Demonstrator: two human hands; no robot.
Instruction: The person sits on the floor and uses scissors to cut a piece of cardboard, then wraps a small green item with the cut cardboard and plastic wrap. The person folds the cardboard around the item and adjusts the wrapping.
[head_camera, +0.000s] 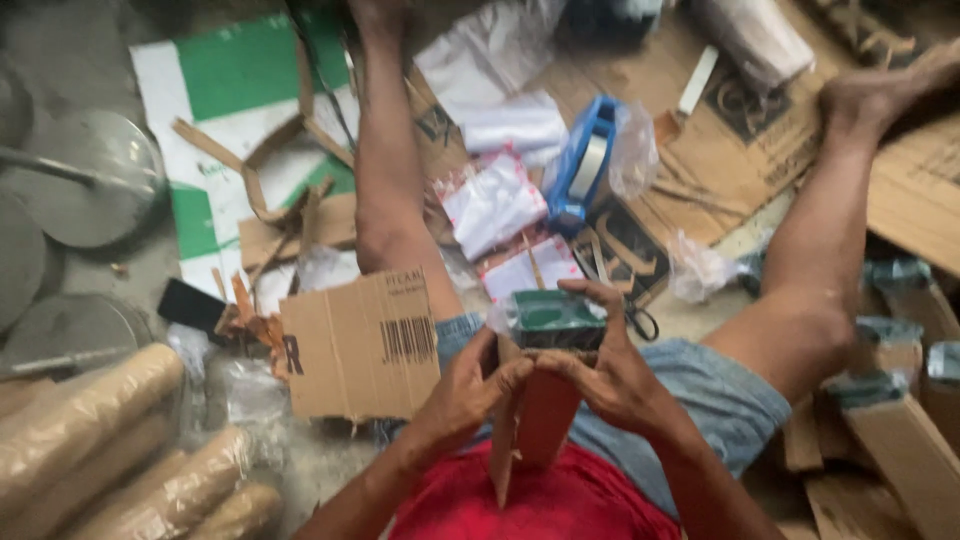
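1. Nearest me, my left hand (470, 385) is curled around the left edge of a narrow cardboard sleeve (535, 415), which stands upright over my lap.
2. My right hand (610, 370) clamps the sleeve's right side, its fingers hooked over a green plastic-wrapped packet (555, 318) sitting in the sleeve's top.
3. Left of the sleeve, a loose cardboard flap (360, 345) leans against my left leg.
4. Just beyond the sleeve, scissors (625, 300) lie on the floor.
5. Farther beyond the sleeve rests a blue tape dispenser (585, 165), white bags beside it.
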